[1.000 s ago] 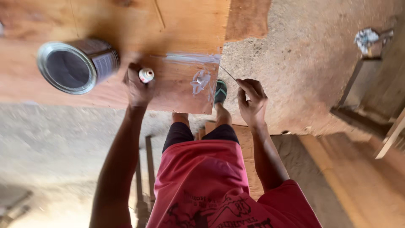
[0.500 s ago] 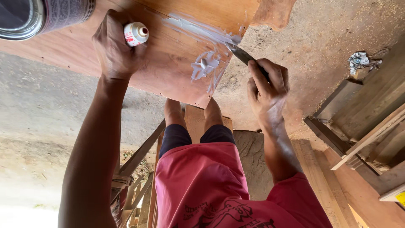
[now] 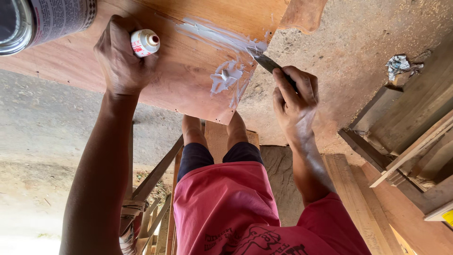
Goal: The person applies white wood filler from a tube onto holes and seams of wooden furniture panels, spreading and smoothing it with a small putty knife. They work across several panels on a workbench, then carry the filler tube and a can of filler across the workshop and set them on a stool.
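Gripped in the right hand is a dark, flat-bladed putty knife, the fingers curled shut around its handle so that only the blade shows past the knuckles. Its tip rests on the corner edge of the reddish-brown plywood panel, right where a streak of white, wet filler paste runs along the panel's surface. A thicker blob of the same paste sits on the panel just below that streak, near the edge.

Closed in a fist on the panel, to the far side of the paste from the knife, the left hand holds a small white tube with a red label; its round nozzle end sticks out past the thumb. Beyond this hand, at the panel's outer corner, a silver metal tin with a printed paper label lies on its side.

Judging by its look, the knife blade is thin and somewhat springy, light in the hand, and best held by the handle as it is now, well back from the smeared tip. The paste seems soft and sticky, likely to smear at a touch. The tube looks light and squeezable, so a firm fist could press more out.

Under the panel show the person's red shorts, and wooden planks lie on the sawdust-strewn floor beside it.
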The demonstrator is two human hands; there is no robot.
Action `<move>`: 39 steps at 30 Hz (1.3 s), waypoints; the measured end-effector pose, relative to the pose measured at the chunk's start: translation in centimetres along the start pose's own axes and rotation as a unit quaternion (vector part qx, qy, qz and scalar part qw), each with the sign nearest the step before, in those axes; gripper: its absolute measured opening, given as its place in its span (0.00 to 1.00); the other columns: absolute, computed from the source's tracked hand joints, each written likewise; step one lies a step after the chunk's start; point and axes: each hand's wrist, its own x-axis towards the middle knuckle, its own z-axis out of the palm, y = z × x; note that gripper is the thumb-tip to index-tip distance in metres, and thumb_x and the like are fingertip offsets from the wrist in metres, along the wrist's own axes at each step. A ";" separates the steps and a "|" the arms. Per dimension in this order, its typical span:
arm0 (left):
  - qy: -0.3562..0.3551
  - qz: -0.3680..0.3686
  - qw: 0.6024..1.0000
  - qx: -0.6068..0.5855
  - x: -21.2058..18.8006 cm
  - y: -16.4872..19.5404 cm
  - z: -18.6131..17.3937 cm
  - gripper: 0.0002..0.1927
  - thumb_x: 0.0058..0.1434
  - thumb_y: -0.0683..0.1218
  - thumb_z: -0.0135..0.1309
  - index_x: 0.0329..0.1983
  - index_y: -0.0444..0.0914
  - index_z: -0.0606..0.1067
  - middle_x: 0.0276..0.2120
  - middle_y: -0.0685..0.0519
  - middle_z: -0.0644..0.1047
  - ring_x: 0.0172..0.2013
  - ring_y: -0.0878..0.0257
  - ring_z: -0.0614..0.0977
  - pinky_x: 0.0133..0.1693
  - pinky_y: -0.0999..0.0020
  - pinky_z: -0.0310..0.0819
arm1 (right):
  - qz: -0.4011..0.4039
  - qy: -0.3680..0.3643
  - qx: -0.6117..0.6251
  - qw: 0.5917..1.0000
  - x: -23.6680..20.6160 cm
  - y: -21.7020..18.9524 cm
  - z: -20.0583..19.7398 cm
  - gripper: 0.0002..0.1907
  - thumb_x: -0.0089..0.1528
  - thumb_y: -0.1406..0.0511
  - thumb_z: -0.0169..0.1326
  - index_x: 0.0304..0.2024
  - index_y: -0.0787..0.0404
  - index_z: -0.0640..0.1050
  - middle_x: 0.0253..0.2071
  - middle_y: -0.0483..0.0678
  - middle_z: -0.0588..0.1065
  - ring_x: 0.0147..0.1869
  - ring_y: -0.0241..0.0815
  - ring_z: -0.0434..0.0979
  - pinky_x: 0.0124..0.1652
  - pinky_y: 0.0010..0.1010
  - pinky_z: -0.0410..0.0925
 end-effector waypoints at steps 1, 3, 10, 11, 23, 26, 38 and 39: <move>-0.002 -0.002 1.000 -0.003 0.0 0.0 0.0 0.19 0.79 0.56 0.57 0.46 0.37 0.67 0.37 0.47 0.72 0.36 0.49 0.79 0.39 0.57 0.75 | 0.000 0.003 0.003 1.000 0.1 -0.1 0.0 0.23 0.58 0.80 0.59 0.56 0.64 0.82 0.54 0.49 0.76 0.56 0.48 0.74 0.53 0.38 0.72; -0.003 -0.002 1.000 -0.003 0.0 -0.1 0.0 0.18 0.79 0.55 0.57 0.46 0.37 0.68 0.37 0.47 0.73 0.37 0.49 0.79 0.40 0.57 0.75 | -0.003 0.012 0.010 1.000 0.2 -0.3 0.1 0.23 0.58 0.80 0.59 0.56 0.64 0.81 0.54 0.49 0.76 0.56 0.48 0.74 0.52 0.37 0.73; -0.007 -0.006 1.000 0.001 -0.2 -0.2 0.1 0.16 0.78 0.52 0.58 0.46 0.37 0.68 0.37 0.46 0.73 0.36 0.48 0.79 0.39 0.57 0.75 | -0.005 0.008 0.019 1.000 0.1 0.5 0.1 0.22 0.58 0.80 0.59 0.55 0.64 0.82 0.52 0.49 0.77 0.53 0.45 0.76 0.51 0.37 0.74; -0.007 -0.007 1.000 0.001 -0.2 -0.2 0.1 0.16 0.78 0.52 0.58 0.46 0.37 0.68 0.37 0.46 0.73 0.36 0.48 0.79 0.39 0.57 0.75 | -0.005 0.008 0.015 1.000 0.0 0.6 0.2 0.22 0.59 0.80 0.59 0.55 0.64 0.82 0.52 0.49 0.78 0.53 0.44 0.77 0.51 0.36 0.74; 0.000 0.000 1.000 0.012 -0.4 -0.5 0.4 0.19 0.80 0.56 0.57 0.45 0.38 0.68 0.36 0.47 0.72 0.36 0.51 0.80 0.39 0.59 0.76 | -0.029 0.038 0.012 0.999 -1.5 2.3 2.3 0.20 0.61 0.79 0.58 0.54 0.63 0.82 0.53 0.49 0.77 0.52 0.42 0.75 0.48 0.31 0.75; 0.002 -0.002 1.000 0.012 -0.3 -0.4 0.4 0.19 0.79 0.56 0.57 0.45 0.38 0.67 0.35 0.48 0.72 0.36 0.52 0.81 0.39 0.59 0.76 | -0.019 0.028 0.016 0.999 -1.6 2.1 2.1 0.19 0.61 0.78 0.59 0.54 0.63 0.82 0.53 0.48 0.77 0.54 0.43 0.75 0.49 0.32 0.75; -0.004 -0.003 1.000 0.014 -0.6 -0.9 0.5 0.16 0.80 0.54 0.54 0.46 0.38 0.66 0.36 0.47 0.72 0.37 0.51 0.81 0.39 0.57 0.75 | 0.029 0.047 0.190 0.980 -4.3 2.4 4.3 0.13 0.65 0.79 0.57 0.50 0.62 0.81 0.51 0.51 0.78 0.47 0.36 0.80 0.42 0.22 0.77; -0.003 -0.006 1.000 0.006 -0.6 -0.9 0.5 0.16 0.80 0.54 0.54 0.46 0.37 0.67 0.36 0.47 0.72 0.37 0.51 0.80 0.39 0.57 0.75 | 0.065 0.061 0.249 0.964 -4.9 2.5 4.9 0.14 0.65 0.79 0.55 0.50 0.62 0.81 0.51 0.51 0.78 0.47 0.34 0.81 0.41 0.20 0.78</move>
